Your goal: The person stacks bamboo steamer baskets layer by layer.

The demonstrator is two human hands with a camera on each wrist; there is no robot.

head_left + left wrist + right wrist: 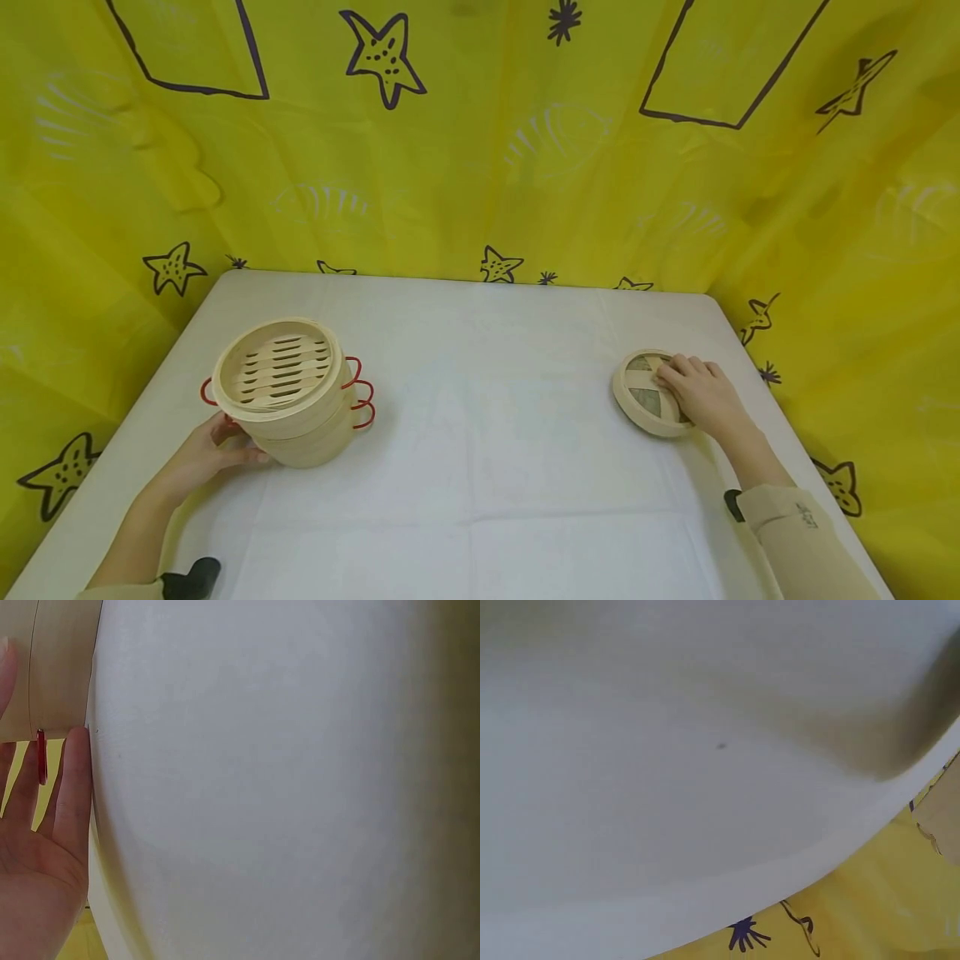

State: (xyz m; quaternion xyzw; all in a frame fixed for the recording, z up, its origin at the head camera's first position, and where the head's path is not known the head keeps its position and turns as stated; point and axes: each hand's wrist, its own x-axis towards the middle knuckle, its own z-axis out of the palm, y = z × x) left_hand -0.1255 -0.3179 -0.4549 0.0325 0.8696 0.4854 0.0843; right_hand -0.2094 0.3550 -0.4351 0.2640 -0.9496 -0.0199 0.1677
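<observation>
A stacked bamboo steamer (307,433) stands on the left of the table, its slatted top tier facing up, with red loop handles (364,392) along its sides. My left hand (206,458) touches the lower left wall, thumb toward the front and fingers at the side. In the left wrist view, its straight fingers (73,795) reach the bamboo wall (64,667) beside one red handle. On the right, my right hand (705,396) grips the round bamboo steamer lid (645,400), fingertips at its crossed strips. The right wrist view shows neither that hand nor the lid.
A white table (480,467) with rounded back corners lies beneath everything. Yellow curtain (465,167) printed with stars and fish hangs behind it and along both sides. Dark bands show at the left cuff (191,579) and right cuff (733,505).
</observation>
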